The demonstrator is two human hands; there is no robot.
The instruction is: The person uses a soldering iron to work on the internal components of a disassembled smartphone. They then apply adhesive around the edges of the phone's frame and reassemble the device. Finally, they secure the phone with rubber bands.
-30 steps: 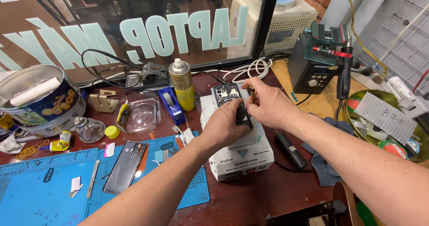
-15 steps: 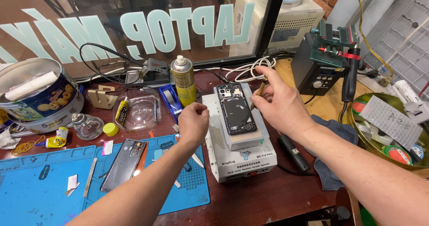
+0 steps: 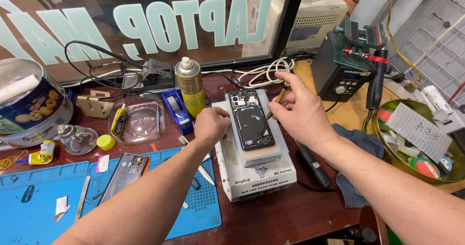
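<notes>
Workbench: left hand (image 3: 211, 124) steadies phone (image 3: 251, 120), right hand (image 3: 300, 113) pinches tool (image 3: 276, 101)

We see an opened dark phone (image 3: 252, 121) lying flat, back up, atop the white heating block (image 3: 256, 170); a thin brass-coloured tool (image 3: 276, 101) tilts at its right edge

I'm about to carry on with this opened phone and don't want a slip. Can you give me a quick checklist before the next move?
1. Opened black phone lies flat on the white heating plate station: ok.
2. Left hand steadies the phone's edge: ok.
3. Right hand has the thin brass-coloured tool in its grip: ok.
4. Tool tip touching the phone: cannot tell.
5. Yellow spray can stands clear of both hands: ok.
</notes>
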